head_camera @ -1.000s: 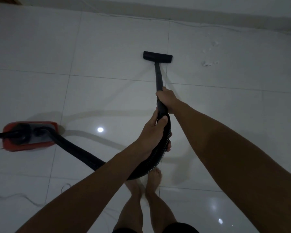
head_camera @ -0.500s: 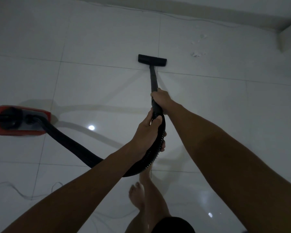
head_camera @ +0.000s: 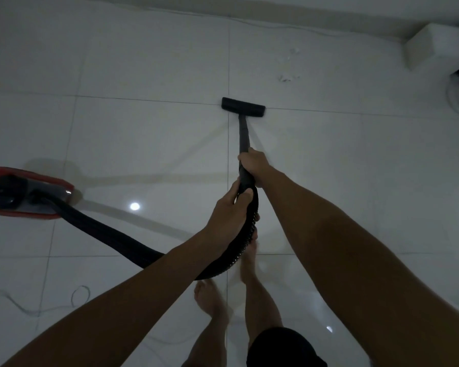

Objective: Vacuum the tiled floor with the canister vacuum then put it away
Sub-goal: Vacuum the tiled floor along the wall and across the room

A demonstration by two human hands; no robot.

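On the tiled floor (head_camera: pixel 143 75), the red canister (head_camera: pixel 24 193) sat well to the left with its hose (head_camera: pixel 112 235) trailing slack, while the right hand (head_camera: pixel 253 162) gripped the wand (head_camera: pixel 243 136) and the left hand (head_camera: pixel 229 215) gripped the hose end behind it, steering the floor head (head_camera: pixel 243 107) flat along a grout line ahead of both grips, short of the debris (head_camera: pixel 286 78).

We've both arms stretched fwd. Right hand (head_camera: pixel 253 165) is wrapped round the wand (head_camera: pixel 243 136), farther out; left hand (head_camera: pixel 229 218) grips nearer us at the hose (head_camera: pixel 112 231) end, thumb up.
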